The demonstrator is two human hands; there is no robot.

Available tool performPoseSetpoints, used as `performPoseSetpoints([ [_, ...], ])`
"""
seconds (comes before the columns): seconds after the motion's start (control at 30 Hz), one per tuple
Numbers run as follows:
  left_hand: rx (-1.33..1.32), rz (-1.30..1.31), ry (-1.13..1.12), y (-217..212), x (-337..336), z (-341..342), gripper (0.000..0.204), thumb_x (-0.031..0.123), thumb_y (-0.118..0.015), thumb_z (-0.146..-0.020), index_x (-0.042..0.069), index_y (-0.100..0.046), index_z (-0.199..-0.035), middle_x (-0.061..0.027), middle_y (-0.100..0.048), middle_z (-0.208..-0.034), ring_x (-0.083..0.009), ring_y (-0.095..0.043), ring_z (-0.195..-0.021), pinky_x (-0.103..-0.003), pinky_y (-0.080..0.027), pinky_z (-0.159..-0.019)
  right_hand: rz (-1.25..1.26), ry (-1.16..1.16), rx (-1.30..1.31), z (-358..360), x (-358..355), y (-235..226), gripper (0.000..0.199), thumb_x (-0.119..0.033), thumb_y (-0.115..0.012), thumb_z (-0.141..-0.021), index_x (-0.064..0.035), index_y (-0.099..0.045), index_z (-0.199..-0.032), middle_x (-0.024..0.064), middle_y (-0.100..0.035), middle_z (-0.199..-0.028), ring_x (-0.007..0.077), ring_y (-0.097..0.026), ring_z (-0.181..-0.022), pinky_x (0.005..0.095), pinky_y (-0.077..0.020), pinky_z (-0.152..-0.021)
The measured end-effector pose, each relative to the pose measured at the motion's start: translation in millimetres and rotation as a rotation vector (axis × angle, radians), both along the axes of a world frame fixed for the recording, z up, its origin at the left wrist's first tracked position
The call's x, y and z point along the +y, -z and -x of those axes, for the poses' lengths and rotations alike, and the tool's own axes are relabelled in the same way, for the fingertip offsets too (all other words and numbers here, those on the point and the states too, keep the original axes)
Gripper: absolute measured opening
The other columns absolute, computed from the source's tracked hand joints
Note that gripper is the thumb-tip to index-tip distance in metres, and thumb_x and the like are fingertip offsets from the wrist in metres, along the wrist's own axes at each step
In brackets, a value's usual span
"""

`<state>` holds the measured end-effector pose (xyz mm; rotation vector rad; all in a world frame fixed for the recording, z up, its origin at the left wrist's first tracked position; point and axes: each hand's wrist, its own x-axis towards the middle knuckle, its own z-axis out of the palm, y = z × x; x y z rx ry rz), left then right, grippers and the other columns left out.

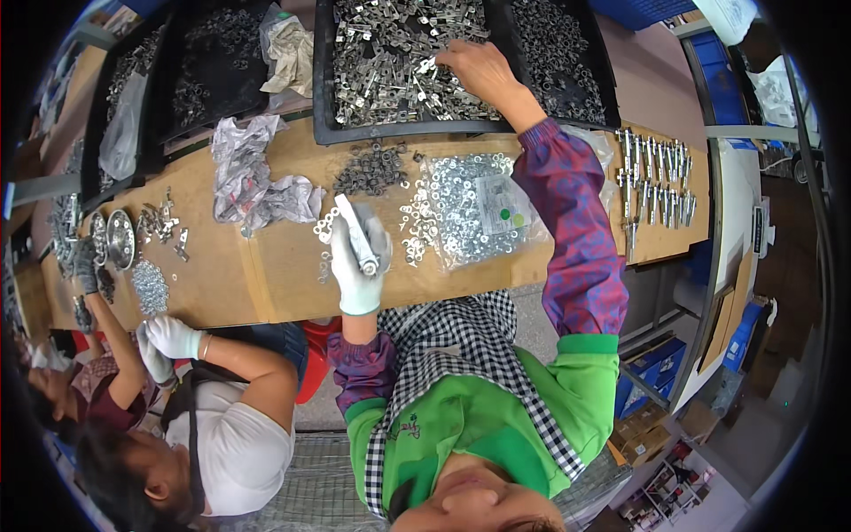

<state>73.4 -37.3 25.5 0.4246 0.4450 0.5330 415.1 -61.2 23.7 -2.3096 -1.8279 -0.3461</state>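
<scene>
Gloved left hand [359, 266] clenched round a metal bolt [356, 236] (long axis pointing away) at the workbench's [284, 266] near edge — bare right hand [474, 71] pinching brackets [390, 62] in the far tray [324, 106].

One head-worn fisheye view — looking steeply down, close over the workbench [266, 266].

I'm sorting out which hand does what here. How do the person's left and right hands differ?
The left hand wears a white glove; the right hand is bare. The left holds a metal part over the table; the right reaches into the black tray of metal pieces. Both have patterned sleeves.
</scene>
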Motion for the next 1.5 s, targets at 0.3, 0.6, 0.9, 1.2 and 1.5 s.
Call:
performPoseSetpoints([
  [0.3,0.030,0.006,0.015,15,8,-4,0.035,0.041,-0.041,-0.098,0.007,-0.051,-0.096,-0.0001,-0.039,-0.052,-0.0092,-0.028,-0.033,-0.022,-0.022,-0.032,0.105,-0.145,-0.171,-10,13,3,0.017,-0.009,-0.054,-0.081,-0.0153,-0.061,-0.095,0.0024,-0.059,-0.088,0.0215,-0.063,-0.085,0.0366,-0.0462,-0.070],
  [0.6,0.064,0.042,-0.021,20,10,-1,0.033,0.040,-0.041,-0.098,0.008,-0.050,-0.093,0.0003,-0.038,-0.050,-0.0103,-0.028,-0.032,-0.024,-0.023,-0.032,0.188,-0.210,0.111,-20,13,-2,0.011,-0.005,-0.055,-0.079,-0.0081,-0.058,-0.089,0.0082,-0.061,-0.082,0.0309,-0.062,-0.076,0.0405,-0.0487,-0.064],
  [0.9,0.040,0.016,-0.062,32,5,20,0.035,0.040,-0.037,-0.098,0.008,-0.052,-0.097,0.0003,-0.038,-0.048,-0.0103,-0.027,-0.031,-0.024,-0.022,-0.031,0.099,-0.031,0.383,-11,-11,8,0.019,-0.006,-0.059,-0.076,-0.0111,-0.062,-0.093,0.0088,-0.061,-0.090,0.0308,-0.062,-0.087,0.0422,-0.0490,-0.074],
  [1.2,0.126,-0.028,-0.048,26,2,16,0.035,0.042,-0.040,-0.097,0.009,-0.052,-0.094,0.0006,-0.038,-0.048,-0.0102,-0.027,-0.030,-0.025,-0.021,-0.030,0.016,-0.047,0.549,2,-14,-26,0.012,-0.014,-0.063,-0.078,-0.0102,-0.060,-0.089,0.0076,-0.063,-0.082,0.0276,-0.062,-0.074,0.0379,-0.0477,-0.066],
  [1.5,0.310,0.135,-0.102,18,-16,-7,0.047,0.041,-0.040,-0.099,0.005,-0.047,-0.127,-0.0027,-0.058,-0.100,-0.0100,-0.057,-0.082,-0.023,-0.047,-0.066,0.308,-0.663,0.506,181,-55,-82,0.013,-0.012,-0.054,-0.079,-0.0073,-0.058,-0.090,0.0089,-0.059,-0.081,0.0237,-0.062,-0.082,0.0394,-0.0475,-0.067],
])
